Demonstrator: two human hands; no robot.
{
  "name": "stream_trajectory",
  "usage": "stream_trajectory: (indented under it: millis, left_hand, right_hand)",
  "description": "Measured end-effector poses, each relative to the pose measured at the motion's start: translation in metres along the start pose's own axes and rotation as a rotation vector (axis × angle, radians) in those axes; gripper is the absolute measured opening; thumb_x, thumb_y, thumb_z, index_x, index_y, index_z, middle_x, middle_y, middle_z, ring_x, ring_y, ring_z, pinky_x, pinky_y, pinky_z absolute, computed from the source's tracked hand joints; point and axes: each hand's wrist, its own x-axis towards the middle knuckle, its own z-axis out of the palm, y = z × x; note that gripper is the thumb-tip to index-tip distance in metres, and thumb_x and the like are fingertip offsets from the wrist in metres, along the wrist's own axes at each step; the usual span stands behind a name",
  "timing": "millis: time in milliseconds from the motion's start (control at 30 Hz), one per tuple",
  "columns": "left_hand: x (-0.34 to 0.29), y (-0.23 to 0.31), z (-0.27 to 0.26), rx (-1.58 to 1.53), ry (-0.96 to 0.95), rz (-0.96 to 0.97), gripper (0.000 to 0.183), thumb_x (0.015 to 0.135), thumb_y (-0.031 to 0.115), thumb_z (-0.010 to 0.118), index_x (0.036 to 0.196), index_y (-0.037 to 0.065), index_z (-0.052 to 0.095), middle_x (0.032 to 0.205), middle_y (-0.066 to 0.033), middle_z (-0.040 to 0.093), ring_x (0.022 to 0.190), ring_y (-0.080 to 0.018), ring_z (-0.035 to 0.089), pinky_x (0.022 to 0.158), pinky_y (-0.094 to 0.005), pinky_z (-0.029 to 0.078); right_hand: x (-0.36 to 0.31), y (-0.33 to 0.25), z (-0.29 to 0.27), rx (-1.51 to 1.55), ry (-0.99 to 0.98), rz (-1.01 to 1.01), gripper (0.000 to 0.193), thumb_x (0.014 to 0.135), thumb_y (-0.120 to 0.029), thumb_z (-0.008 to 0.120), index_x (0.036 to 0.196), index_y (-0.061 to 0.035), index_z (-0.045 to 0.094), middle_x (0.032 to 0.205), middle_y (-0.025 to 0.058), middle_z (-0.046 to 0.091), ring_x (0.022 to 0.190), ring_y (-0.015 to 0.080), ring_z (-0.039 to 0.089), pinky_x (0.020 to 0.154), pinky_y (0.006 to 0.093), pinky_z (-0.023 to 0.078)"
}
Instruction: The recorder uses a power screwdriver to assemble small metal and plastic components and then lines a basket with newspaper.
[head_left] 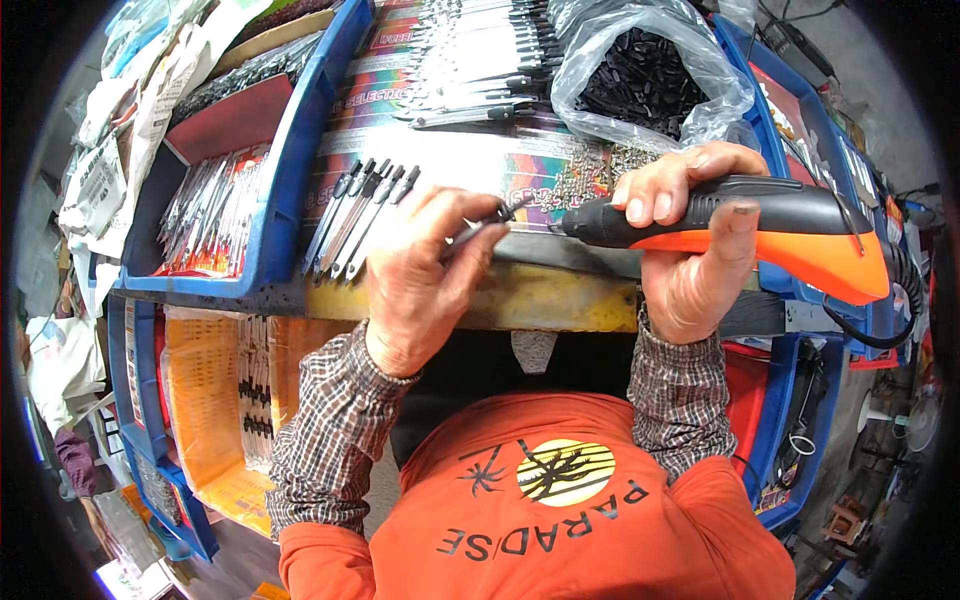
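Workbench [480,297]: worn yellow front edge, with colourful printed sheets [380,65] spread over the top.
Left hand [425,265]: thumb and forefinger pinched together, holding a slim dark piece just above the front of the bench.
Dark piece [508,212]: gripped near its end, which points toward the right hand; the fingers hide much of the rest.
Right hand [690,225]: wrapped around a power driver, fingers over the top and thumb on the near side.
Power driver [800,245]: black and orange, lying almost level, its nose aimed left at the dark piece; whether the two touch, I cannot tell.
Screws [585,185]: a loose scatter of small metal ones on the sheets, just beyond the driver's nose.
Pen-shaped tools [365,215]: a short row lying side by side, slanted, left of the left hand.
Larger row [470,70]: many similar slim tools with dark ends, farther back on the bench.
Plastic bag [735,100]: clear, open at the top, full of small black parts [640,85], behind the right hand.
Blue bin [290,185]: at the left, with slim silvery pieces [210,215] inside.
Orange basket [205,410]: below bench level, near the left forearm.
Coiled cord [908,285]: black, at the driver's rear end.
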Motion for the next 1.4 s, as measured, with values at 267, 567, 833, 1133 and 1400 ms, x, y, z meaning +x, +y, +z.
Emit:
stream_trajectory:
  millis: [267, 567, 833, 1133, 1400]
  left_hand:
    - [-0.021, 0.001, 0.015, 0.198, -0.059, 0.264, 0.024, 0.063, -0.004, 0.066, 0.086, 0.003, 0.061, 0.076, -0.0092, 0.057, 0.064, -0.0227, 0.057, 0.055, -0.0300, 0.047]
    - [-0.028, -0.005, 0.022, 0.249, 0.009, 0.373, 0.027, 0.059, -0.002, 0.064, 0.085, 0.001, 0.058, 0.068, -0.0066, 0.050, 0.057, -0.0207, 0.052, 0.049, -0.0305, 0.043]
    - [-0.029, -0.005, 0.020, 0.231, 0.030, 0.412, 0.026, 0.059, -0.002, 0.065, 0.084, 0.000, 0.056, 0.072, -0.0084, 0.053, 0.060, -0.0214, 0.054, 0.050, -0.0301, 0.044]
    - [-0.030, -0.007, 0.021, 0.257, 0.061, 0.425, 0.028, 0.059, -0.003, 0.064, 0.086, 0.000, 0.056, 0.074, -0.0079, 0.054, 0.060, -0.0209, 0.054, 0.050, -0.0303, 0.043]
    - [-0.031, -0.009, 0.018, 0.268, -0.001, 0.453, 0.039, 0.059, -0.003, 0.063, 0.098, -0.002, 0.058, 0.073, -0.0075, 0.051, 0.058, -0.0195, 0.052, 0.049, -0.0298, 0.043]
  right_hand:
    - [-0.001, -0.011, 0.003, -0.019, 0.029, 0.050, 0.047, 0.080, -0.052, 0.055, 0.092, -0.0076, 0.047, 0.065, 0.0022, 0.045, 0.058, 0.0160, 0.047, 0.060, 0.0335, 0.041]
    - [-0.001, -0.017, 0.003, 0.174, -0.072, 0.046, 0.051, 0.079, -0.055, 0.054, 0.095, -0.0067, 0.046, 0.065, 0.0025, 0.047, 0.057, 0.0157, 0.048, 0.060, 0.0336, 0.042]
    - [0.000, -0.019, 0.004, 0.205, -0.110, 0.049, 0.054, 0.079, -0.058, 0.051, 0.096, -0.0071, 0.048, 0.066, 0.0005, 0.047, 0.058, 0.0142, 0.047, 0.059, 0.0319, 0.041]
    - [-0.001, -0.019, 0.005, 0.200, -0.135, 0.051, 0.054, 0.079, -0.058, 0.051, 0.096, -0.0075, 0.049, 0.066, 0.0001, 0.047, 0.057, 0.0140, 0.047, 0.059, 0.0320, 0.041]
    - [-0.002, -0.019, 0.004, 0.191, -0.133, 0.046, 0.054, 0.079, -0.058, 0.051, 0.096, -0.0073, 0.049, 0.066, 0.0003, 0.047, 0.058, 0.0140, 0.047, 0.060, 0.0321, 0.040]
